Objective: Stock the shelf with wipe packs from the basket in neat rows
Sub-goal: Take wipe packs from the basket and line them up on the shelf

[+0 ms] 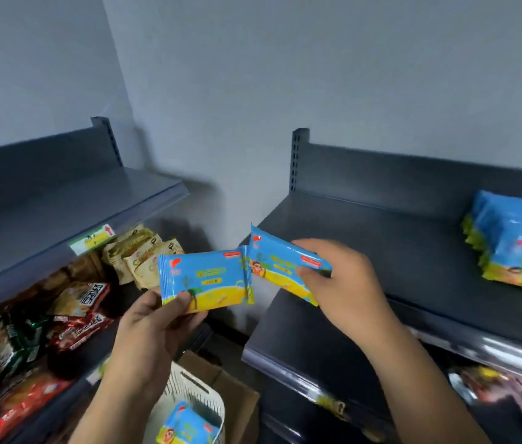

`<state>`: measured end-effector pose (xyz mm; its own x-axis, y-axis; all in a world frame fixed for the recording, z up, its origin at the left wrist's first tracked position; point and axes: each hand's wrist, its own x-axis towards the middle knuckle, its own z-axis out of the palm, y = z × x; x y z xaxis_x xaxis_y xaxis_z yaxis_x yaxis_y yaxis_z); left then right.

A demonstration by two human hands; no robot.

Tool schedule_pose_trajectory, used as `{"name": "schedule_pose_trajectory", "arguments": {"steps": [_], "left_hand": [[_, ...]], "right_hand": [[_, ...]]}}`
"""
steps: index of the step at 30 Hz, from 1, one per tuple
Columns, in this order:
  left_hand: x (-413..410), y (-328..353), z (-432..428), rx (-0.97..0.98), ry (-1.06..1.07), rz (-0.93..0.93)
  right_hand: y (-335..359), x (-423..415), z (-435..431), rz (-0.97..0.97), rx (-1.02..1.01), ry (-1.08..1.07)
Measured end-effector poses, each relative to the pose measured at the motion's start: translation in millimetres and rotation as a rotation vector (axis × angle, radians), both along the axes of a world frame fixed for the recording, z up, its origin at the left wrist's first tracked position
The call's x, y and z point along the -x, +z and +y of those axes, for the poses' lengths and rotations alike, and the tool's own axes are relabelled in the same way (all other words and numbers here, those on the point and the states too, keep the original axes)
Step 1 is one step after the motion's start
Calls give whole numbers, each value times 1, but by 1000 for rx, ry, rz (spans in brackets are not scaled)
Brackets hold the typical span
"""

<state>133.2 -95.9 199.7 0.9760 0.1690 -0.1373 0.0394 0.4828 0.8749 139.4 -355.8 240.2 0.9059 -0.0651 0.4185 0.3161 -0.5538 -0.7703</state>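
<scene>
My left hand (154, 334) grips a blue-and-yellow wipe pack (205, 280) by its lower left corner, face toward me. My right hand (339, 283) grips a second wipe pack (277, 262), tilted, its left end touching the first pack. Both packs hover in front of the left end of the dark grey shelf (365, 251). A row of wipe packs (516, 245) lies overlapped at the shelf's right end. Below my arms stands the white basket (200, 394) with a wipe pack (186, 426) inside.
A second dark shelf (61, 206) on the left bears a price tag (91, 240); below it sit beige snack packs (139, 254) and red and green snack bags (45, 331). A cardboard box (237, 395) lies behind the basket. Snack bags (509, 395) fill the lower right shelf.
</scene>
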Motion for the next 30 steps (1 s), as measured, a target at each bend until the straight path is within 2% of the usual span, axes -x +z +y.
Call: {"name": "schedule_pose_trajectory", "arguments": {"steps": [5, 12, 21, 30], "left_hand": [[1, 35, -94, -2, -117, -45], [29, 63, -246, 73, -264, -105], [86, 61, -434, -27, -404, -97], [104, 67, -535, -117, -583, -46]], "right_hand": [[25, 31, -89, -64, -15, -142], [67, 97, -232, -104, 90, -290], [92, 173, -415, -55, 127, -467], [82, 150, -514, 10, 121, -546]]}}
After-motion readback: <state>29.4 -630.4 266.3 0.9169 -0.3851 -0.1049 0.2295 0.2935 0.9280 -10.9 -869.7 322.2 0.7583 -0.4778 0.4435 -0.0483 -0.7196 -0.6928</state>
